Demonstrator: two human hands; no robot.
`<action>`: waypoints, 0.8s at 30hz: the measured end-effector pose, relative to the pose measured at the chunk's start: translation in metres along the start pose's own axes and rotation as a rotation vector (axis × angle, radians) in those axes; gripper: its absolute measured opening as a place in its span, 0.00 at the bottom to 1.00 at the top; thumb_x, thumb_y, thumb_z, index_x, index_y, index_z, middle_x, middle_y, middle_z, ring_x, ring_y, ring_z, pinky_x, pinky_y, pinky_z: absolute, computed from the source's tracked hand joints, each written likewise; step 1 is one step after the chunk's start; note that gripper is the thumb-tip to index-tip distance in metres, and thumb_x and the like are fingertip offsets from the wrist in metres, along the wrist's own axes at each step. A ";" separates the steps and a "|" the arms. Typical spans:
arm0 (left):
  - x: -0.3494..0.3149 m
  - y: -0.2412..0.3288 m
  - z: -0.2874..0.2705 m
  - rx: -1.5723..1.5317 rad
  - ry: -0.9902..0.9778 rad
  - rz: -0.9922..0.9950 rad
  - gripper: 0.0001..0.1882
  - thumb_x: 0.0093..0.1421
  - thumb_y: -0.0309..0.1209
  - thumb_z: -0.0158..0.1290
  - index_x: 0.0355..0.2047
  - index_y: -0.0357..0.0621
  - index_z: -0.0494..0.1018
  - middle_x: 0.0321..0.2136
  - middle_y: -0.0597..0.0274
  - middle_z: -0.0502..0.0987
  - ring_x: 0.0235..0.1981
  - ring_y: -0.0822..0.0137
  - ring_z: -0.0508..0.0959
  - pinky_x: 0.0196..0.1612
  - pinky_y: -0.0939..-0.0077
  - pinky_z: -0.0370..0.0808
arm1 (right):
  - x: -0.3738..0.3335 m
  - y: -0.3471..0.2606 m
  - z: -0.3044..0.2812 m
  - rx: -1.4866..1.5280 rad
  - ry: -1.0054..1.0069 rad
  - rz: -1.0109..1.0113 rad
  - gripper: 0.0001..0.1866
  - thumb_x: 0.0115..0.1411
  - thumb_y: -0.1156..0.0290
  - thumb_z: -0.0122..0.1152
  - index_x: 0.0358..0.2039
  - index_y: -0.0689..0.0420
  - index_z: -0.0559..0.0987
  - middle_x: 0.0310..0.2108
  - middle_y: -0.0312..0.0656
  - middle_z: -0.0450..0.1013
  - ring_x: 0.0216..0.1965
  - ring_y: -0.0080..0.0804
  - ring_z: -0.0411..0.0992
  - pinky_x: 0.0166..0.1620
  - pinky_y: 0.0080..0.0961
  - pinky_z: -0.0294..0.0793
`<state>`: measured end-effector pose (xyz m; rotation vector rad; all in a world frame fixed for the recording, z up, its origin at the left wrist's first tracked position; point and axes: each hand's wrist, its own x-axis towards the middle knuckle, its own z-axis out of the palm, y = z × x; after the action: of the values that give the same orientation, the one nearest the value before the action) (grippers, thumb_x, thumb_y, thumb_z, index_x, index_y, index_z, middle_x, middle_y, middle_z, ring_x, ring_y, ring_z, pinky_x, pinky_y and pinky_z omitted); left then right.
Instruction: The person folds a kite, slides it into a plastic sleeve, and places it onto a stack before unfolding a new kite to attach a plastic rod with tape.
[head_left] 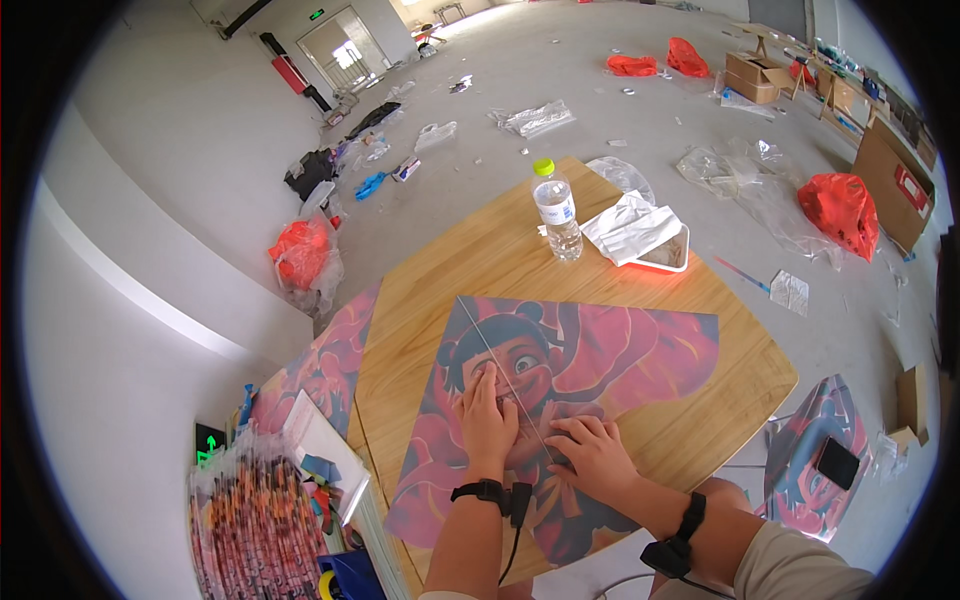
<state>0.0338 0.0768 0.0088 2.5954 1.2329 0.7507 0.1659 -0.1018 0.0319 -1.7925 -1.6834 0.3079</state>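
A printed cartoon sheet [640,350] in pink, red and dark blue lies on the wooden table [420,290] in front of me. Across it runs a thin pale straight strip [485,341], from the sheet's far left corner down to my fingers; whether it is a stick or a cord is too fine to tell. My left hand [487,420] rests on the sheet left of this strip, fingers stretched out. At the strip's near end is my right hand [592,458], its fingers bent and spread on the print. Both wrists carry black straps with cables.
A water bottle [559,215] with a yellow-green cap stands at the table's far side, beside a white-rimmed tray [664,262] with white paper on it. Bundled sticks [250,510] stand at lower left. A phone [838,463] lies at right. Red bags [840,215] and boxes [755,78] litter the floor.
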 end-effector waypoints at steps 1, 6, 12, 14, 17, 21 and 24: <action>0.000 0.000 0.000 -0.026 0.012 -0.005 0.30 0.56 0.32 0.48 0.61 0.43 0.65 0.57 0.54 0.71 0.63 0.58 0.65 0.64 0.55 0.54 | 0.000 0.000 0.000 -0.001 -0.001 0.000 0.20 0.53 0.61 0.66 0.47 0.48 0.76 0.54 0.34 0.67 0.57 0.38 0.62 0.56 0.44 0.60; 0.006 -0.018 -0.009 -0.367 -0.030 -0.061 0.26 0.57 0.27 0.49 0.58 0.41 0.67 0.56 0.51 0.72 0.61 0.55 0.67 0.63 0.57 0.58 | 0.002 -0.005 -0.006 -0.004 0.013 -0.008 0.19 0.56 0.63 0.63 0.48 0.50 0.76 0.55 0.35 0.67 0.59 0.37 0.62 0.56 0.42 0.59; -0.046 0.012 -0.044 -0.751 0.191 -0.320 0.20 0.64 0.22 0.45 0.57 0.37 0.66 0.52 0.52 0.74 0.55 0.56 0.72 0.59 0.65 0.67 | -0.014 -0.006 -0.020 0.127 0.187 -0.197 0.17 0.55 0.71 0.62 0.47 0.53 0.77 0.48 0.40 0.72 0.51 0.36 0.70 0.51 0.37 0.66; -0.081 0.041 -0.068 -0.848 0.277 -0.322 0.17 0.66 0.22 0.44 0.55 0.37 0.67 0.50 0.54 0.74 0.52 0.59 0.74 0.56 0.66 0.68 | -0.020 -0.025 -0.043 0.298 0.263 -0.222 0.15 0.58 0.72 0.61 0.46 0.55 0.77 0.47 0.42 0.73 0.46 0.37 0.72 0.48 0.35 0.68; -0.151 0.082 -0.130 -0.912 0.175 -0.260 0.14 0.67 0.23 0.43 0.52 0.37 0.68 0.48 0.56 0.75 0.46 0.65 0.75 0.52 0.71 0.71 | -0.046 -0.074 -0.094 0.863 0.211 -0.234 0.10 0.64 0.71 0.56 0.44 0.58 0.77 0.43 0.44 0.74 0.39 0.38 0.73 0.41 0.31 0.71; -0.243 0.102 -0.198 -1.201 0.039 -0.377 0.12 0.66 0.21 0.44 0.49 0.38 0.69 0.44 0.57 0.75 0.41 0.70 0.75 0.47 0.75 0.72 | -0.098 -0.170 -0.209 1.541 -0.183 -0.664 0.15 0.70 0.64 0.48 0.38 0.63 0.78 0.37 0.47 0.73 0.34 0.37 0.70 0.38 0.34 0.69; -0.294 0.110 -0.233 -1.249 0.042 -0.504 0.12 0.65 0.21 0.44 0.48 0.39 0.69 0.42 0.58 0.77 0.38 0.72 0.75 0.44 0.76 0.72 | -0.128 -0.229 -0.252 1.666 -0.535 -1.305 0.14 0.67 0.63 0.50 0.38 0.62 0.76 0.33 0.46 0.72 0.28 0.39 0.69 0.32 0.39 0.64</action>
<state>-0.1666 -0.2322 0.1396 1.2165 0.8787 0.9952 0.1096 -0.3064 0.3275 0.6465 -1.5479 1.1073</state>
